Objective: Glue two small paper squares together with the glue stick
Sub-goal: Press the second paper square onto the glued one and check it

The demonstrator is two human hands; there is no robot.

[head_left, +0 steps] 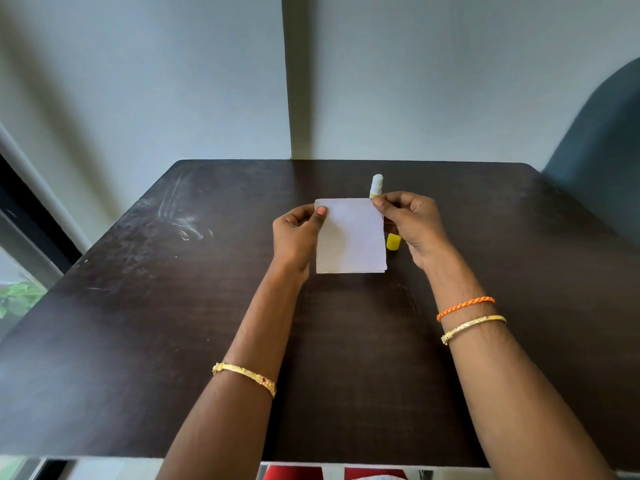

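Observation:
Two white paper squares (350, 235) lie stacked one on the other, held up above the dark table (138, 323); a thin second edge shows along the bottom. My left hand (298, 237) pinches the upper left corner, thumb on top. My right hand (410, 223) pinches the upper right corner. Behind the paper stands the glue stick (376, 185), uncapped, with its white glue tip up and its yellow body mostly hidden. Its yellow cap (393, 241) lies on the table just right of the paper, partly under my right hand.
White smear marks (180, 216) streak the table's far left part. A blue-grey chair (602, 161) stands at the table's far right corner. A wall runs close behind the table, and a window is at the left.

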